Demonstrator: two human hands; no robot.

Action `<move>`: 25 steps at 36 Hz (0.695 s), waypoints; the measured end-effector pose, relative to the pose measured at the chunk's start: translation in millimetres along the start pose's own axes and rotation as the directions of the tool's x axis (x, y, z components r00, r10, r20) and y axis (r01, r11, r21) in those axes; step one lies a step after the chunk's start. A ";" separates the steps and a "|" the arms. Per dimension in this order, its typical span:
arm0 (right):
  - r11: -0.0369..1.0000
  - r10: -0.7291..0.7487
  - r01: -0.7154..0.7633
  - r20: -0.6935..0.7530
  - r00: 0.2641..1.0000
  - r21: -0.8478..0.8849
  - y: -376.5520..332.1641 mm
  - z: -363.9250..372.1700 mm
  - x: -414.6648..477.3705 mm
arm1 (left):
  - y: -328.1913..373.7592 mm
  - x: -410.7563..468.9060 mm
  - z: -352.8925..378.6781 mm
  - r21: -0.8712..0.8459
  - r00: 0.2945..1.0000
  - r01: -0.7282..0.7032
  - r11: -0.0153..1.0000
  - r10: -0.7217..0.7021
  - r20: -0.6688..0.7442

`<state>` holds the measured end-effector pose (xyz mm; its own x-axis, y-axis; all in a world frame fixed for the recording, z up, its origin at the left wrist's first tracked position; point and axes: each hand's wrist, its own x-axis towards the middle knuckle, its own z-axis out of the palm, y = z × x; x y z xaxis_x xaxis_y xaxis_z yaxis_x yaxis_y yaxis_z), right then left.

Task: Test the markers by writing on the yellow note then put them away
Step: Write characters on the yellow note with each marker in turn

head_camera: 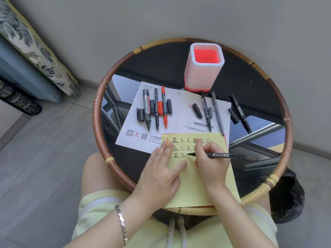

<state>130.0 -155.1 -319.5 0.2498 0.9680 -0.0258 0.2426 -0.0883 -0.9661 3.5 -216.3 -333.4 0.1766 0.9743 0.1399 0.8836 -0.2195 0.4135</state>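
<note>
I'm looking down on a round tabletop (161,68) with a woven rim. Room is tight at the near edge, where the yellow note (189,187) runs out over the rim toward the lap. The note's far edge laps onto a white printed sheet (180,111). There's bare dark glass left of the sheet and along the far side around the red-and-white pen holder (204,68), which stands at the sheet's far edge.

The left hand (159,176) lies flat on the note, fingers (168,149) straight and close together, pressing the paper down. The right hand (209,163) pinches an uncapped black marker (220,155), barrel out to the right, tip at the third row of writing. The note carries rows of one repeated character, mostly in dark ink and partly hidden by the hands.

On the sheet's left half lie a thick black marker (146,109), a thin black marker (156,108) and a red marker (164,106), with loose caps (140,114) beside them. Right of these lie a slim dark marker (206,110) and a grey marker (217,113), and an outer black marker (240,113) sits off the sheet on the glass.
</note>
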 end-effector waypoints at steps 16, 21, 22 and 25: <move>0.997 -0.072 0.070 -0.033 0.997 -0.036 10.5 1.4 -1.3 | 0.6 0.4 -3.0 -0.022 0.998 0.033 0.999 -0.031 0.054; 0.996 -0.082 0.081 -0.020 0.996 -0.047 9.5 1.0 -2.0 | 0.9 0.1 -2.3 -0.026 0.998 0.033 0.999 -0.031 0.053; 0.995 -0.084 0.082 -0.018 0.996 -0.053 9.7 1.2 -1.9 | 0.8 0.2 -2.2 -0.028 0.998 0.032 0.999 -0.031 0.053; 0.994 -0.087 0.086 -0.016 0.996 -0.060 11.0 2.4 -1.5 | 0.4 0.5 -2.5 -0.026 0.998 0.031 0.999 -0.030 0.054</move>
<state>130.0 -156.9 -330.6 0.2426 0.9681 0.0629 0.3194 -0.0185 -0.9474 2.9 -216.1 -331.0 0.1733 0.9817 0.0792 0.8772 -0.1904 0.4408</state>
